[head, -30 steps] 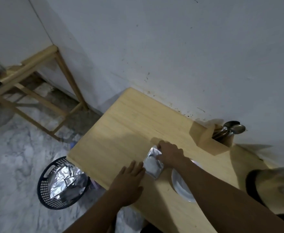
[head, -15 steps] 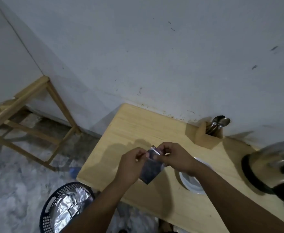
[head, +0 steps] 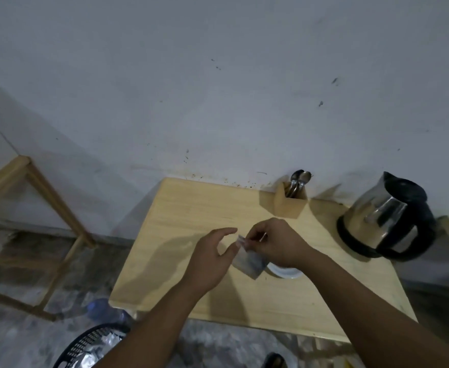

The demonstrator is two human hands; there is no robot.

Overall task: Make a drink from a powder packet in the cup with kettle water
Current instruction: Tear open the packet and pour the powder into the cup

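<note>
Nearest first: black mesh bin sitting on the floor below the table edge, foil scraps inside; easy spot for a dropped packet to end up.

Both forearms reaching in from the bottom of the view, meeting over the middle of the wooden table.

Left hand hovering palm-down, fingers spread and loose, thumb tip seemingly touching the left edge of the foil packet; not gripping it, contact too blurred to confirm.

Right hand pinching the packet's top corner between thumb and fingertips, wrist cocked, packet hanging down in the air, lower edge just above the rim of the white cup, mostly hidden under the right wrist.

Risks from here:
- Tearing one-handed with left not clamped: packet twisting, ripping crooked, powder spraying onto the table instead of the cup.
- Tearing off to the cup's left side: spill landing beside the rim.
- Thin pinch on slick foil: slipping, packet dropping.
- Right forearm hanging low over the cup: knocking it while pulling.

Further back: spoon holder against the wall, steel kettle to the right, well apart from both hands, untouched.
</note>
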